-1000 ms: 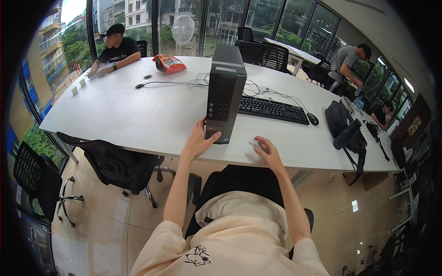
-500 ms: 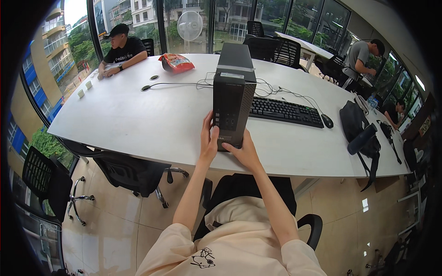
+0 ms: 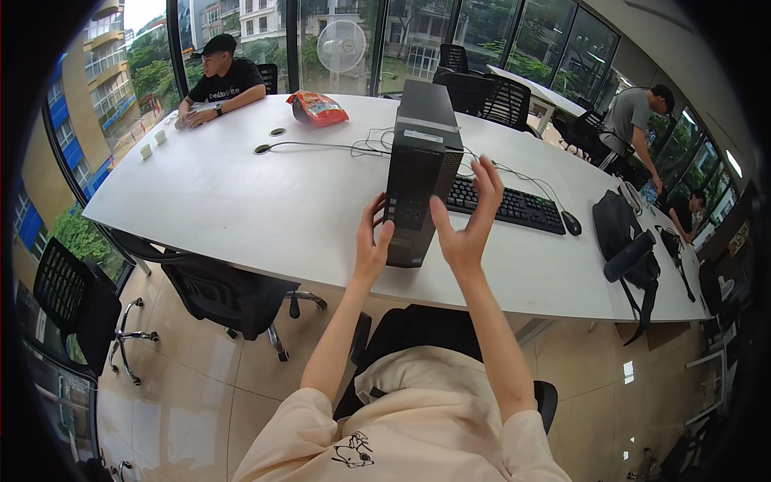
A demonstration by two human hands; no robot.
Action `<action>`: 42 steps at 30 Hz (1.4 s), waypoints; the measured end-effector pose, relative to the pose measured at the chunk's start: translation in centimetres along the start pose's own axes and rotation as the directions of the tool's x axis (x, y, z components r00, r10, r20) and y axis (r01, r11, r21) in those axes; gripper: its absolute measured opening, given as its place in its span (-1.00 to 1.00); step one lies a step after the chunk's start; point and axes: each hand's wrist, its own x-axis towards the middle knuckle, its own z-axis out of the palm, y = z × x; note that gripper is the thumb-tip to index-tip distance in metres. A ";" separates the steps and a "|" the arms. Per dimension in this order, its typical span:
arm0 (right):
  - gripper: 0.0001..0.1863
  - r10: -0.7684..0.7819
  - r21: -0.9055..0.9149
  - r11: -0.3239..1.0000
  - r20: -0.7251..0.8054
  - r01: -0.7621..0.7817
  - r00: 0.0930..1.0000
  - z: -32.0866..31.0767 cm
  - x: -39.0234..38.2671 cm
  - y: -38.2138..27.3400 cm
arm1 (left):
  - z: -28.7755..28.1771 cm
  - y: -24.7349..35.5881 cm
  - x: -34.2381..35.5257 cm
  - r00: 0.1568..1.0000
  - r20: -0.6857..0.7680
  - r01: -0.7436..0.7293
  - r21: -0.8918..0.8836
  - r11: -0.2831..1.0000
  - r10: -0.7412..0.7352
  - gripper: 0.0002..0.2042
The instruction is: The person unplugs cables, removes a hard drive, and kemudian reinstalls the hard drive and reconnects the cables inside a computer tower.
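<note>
A black computer tower (image 3: 414,169) stands upright on the white table (image 3: 201,185). My left hand (image 3: 373,237) rests on its lower left side, fingers curved along it and thumb at the front edge. My right hand (image 3: 470,221) is raised by the tower's right side with its fingers spread, the thumb at or very near the front panel. Behind the right hand lies a black keyboard (image 3: 522,209), with a mouse (image 3: 572,222) to its right and thin cables (image 3: 361,147) trailing behind the tower.
A black bag (image 3: 610,225) with a dark bottle (image 3: 630,257) lies at the table's right. A red bag (image 3: 317,108) sits at the back. Black chairs (image 3: 209,289) line the near edge. A seated person (image 3: 225,80) is at the left; others (image 3: 626,120) are at the right.
My right hand came onto the tower's lower right, then rose and spread its fingers. My left hand stayed at its left side. The standing person's arm has lowered.
</note>
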 end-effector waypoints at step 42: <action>-0.60 0.064 -0.062 0.996 -0.001 -0.064 0.998 4.2 5.5 -2.4 | 0.0 0.5 -0.1 1.000 -0.011 -0.024 0.058 0.998 0.025 -0.41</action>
